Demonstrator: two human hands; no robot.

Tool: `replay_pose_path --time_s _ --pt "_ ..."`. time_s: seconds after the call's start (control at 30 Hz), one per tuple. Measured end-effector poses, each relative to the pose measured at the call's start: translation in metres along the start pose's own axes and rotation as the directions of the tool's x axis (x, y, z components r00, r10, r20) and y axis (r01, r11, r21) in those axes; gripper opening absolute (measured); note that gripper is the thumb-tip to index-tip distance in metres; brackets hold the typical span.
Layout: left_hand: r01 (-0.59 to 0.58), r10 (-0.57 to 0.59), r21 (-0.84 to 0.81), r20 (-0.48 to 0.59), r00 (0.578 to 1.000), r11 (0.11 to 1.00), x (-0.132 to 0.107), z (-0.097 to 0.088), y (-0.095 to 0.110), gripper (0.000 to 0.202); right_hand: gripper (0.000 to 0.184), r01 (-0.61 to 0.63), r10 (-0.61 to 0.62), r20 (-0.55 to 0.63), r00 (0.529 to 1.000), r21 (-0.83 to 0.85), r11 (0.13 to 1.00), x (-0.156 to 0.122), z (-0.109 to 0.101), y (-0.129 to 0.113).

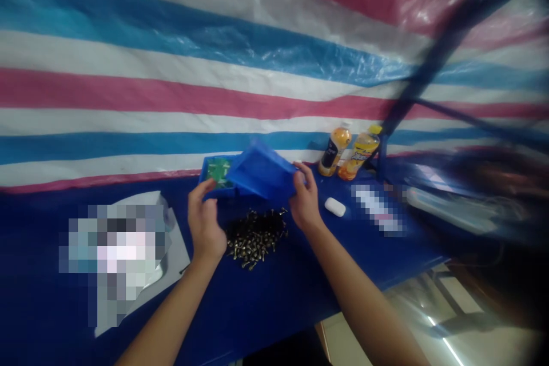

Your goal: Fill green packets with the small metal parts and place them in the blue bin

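Two bottles stand at the back, labels unreadable, against a striped tarp. The right hand grasps a tilted blue lid, while the left hand curls loosely at the edge of a blue tray holding a green board, its grip impossible to tell. A heap of screws lies just below on the blue table.

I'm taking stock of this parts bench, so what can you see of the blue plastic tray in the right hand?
The shallow blue plastic tray looks moulded and glossy, with raised edges. It is tilted, with the right hand gripping its right end. Its left end overlaps a second blue tray holding something green; the view does not show whether the two are joined.
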State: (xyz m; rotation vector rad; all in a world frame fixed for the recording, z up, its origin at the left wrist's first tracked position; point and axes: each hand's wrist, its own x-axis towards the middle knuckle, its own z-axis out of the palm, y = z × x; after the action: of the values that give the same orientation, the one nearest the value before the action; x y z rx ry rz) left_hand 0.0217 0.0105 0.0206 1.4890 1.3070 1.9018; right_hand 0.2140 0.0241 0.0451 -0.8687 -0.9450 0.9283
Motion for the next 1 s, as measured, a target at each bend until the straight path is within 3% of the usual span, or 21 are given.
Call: replay_pose_path --time_s 0.1,0.2,0.47,0.63,0.83,1.0 --pt "0.021 -0.035 0.194 0.073 0.997 0.981 0.001 -0.001 0.000 0.032 0.039 -0.094 0.110 -0.088 0.990 0.166 0.982 0.009 -0.006 0.006" --pt "0.002 -0.052 0.295 0.163 0.985 0.955 0.001 -0.001 -0.001 0.026 0.041 -0.122 0.156 -0.142 0.977 0.226 0.966 0.014 -0.011 0.010" --pt "-0.051 -0.075 0.403 0.292 0.953 0.914 -0.002 0.000 -0.005 0.023 0.036 -0.149 0.180 -0.118 0.977 0.233 0.961 0.014 -0.013 0.013" --pt "-0.107 -0.060 0.512 0.300 0.952 0.853 0.000 0.000 -0.004 0.022 0.041 -0.183 0.225 -0.157 0.962 0.243 0.953 0.015 -0.014 0.016" --pt "-0.112 -0.110 0.714 0.257 0.960 0.691 -0.001 -0.003 0.006 0.023 0.046 -0.300 0.370 -0.258 0.893 0.273 0.914 0.023 -0.023 0.022" --pt "-0.178 -0.114 0.688 0.356 0.927 0.703 -0.004 -0.007 0.016 0.020 0.043 -0.381 0.450 -0.252 0.857 0.277 0.882 0.031 -0.029 0.035"
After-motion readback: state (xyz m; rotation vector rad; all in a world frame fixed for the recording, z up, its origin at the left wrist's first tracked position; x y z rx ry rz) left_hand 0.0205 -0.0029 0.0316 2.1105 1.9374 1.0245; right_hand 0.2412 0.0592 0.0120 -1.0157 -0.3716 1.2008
